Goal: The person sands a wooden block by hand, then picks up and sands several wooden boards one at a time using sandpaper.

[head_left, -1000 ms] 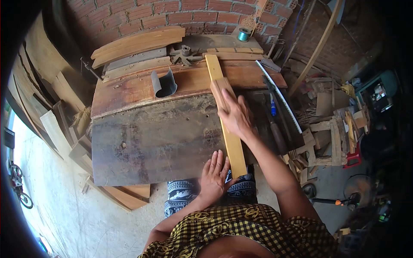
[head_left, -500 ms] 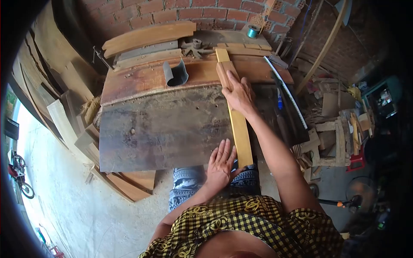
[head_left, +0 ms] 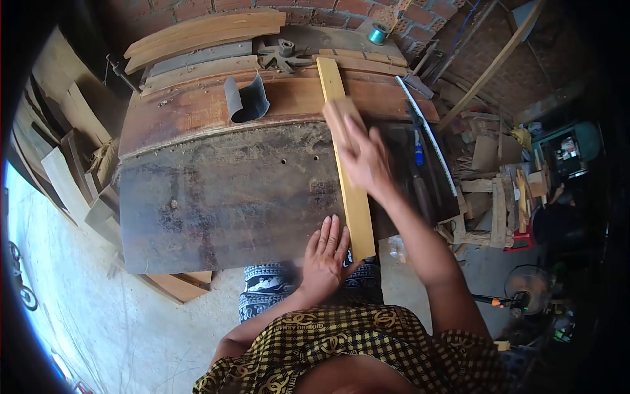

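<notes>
A long, pale yellow wooden strip (head_left: 355,209) lies lengthwise in front of me on the dark workbench top (head_left: 223,197). On its far half sits a brown wooden block (head_left: 341,117), and my right hand (head_left: 367,157) grips it from above, slightly blurred. My left hand (head_left: 323,259) rests at the near edge of the bench with fingers stretched flat. Its fingertips are right beside the strip's left edge, and the thumb points toward the strip's near end. Further back, left of the block, stands a curled dark grey sheet (head_left: 248,102).
A white-edged ruler (head_left: 426,138), a blue-handled tool (head_left: 419,150) and dark tools lie on the right. Boards (head_left: 203,36), a metal star-shaped part (head_left: 285,56) and a teal spool (head_left: 378,34) sit at the back. Scrap wood (head_left: 489,203) piles up right; a fan (head_left: 527,292) stands below.
My right hand has slid the block nearer to me along the strip. My left hand stays beside the strip's near end. The whole view has shifted slightly.
</notes>
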Available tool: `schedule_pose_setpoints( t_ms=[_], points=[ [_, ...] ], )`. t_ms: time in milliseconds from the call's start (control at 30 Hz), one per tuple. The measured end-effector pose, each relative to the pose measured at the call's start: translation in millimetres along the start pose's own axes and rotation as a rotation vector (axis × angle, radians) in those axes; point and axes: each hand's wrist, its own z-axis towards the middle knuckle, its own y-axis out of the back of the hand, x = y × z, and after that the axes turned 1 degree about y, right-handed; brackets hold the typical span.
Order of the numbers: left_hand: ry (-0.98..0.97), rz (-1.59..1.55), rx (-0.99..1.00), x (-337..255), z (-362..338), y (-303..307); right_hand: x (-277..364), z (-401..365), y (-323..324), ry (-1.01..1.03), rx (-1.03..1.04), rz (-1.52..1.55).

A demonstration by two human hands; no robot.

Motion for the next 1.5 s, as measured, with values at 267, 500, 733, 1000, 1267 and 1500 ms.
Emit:
schedule_pose_setpoints(
  t_ms=[267, 500, 733, 1000, 1267, 1500],
  points=[
    [-0.017, 0.016, 0.003, -2, -1, 4, 0, 159, -33, -0.144, -0.047, -0.011],
    [-0.057, 0.086, -0.052, -3, -4, 1, -10, 83, -15, -0.033, 0.048, -0.001],
    [-0.049, 0.124, -0.013, -2, -2, 1, -39, -81, 19, -0.110, -0.023, 0.095],
    [0.074, 0.042, 0.166, -17, 26, 39, -58, -123, 24, -0.136, -0.190, 0.032],
    [0.044, 0.071, 0.066, -26, 25, 15, -53, -128, 36, -0.064, -0.303, -0.032],
    [0.038, 0.040, -0.008, -18, 20, 6, 5, -149, 177, 0.274, -0.079, 1.043]
  ],
)
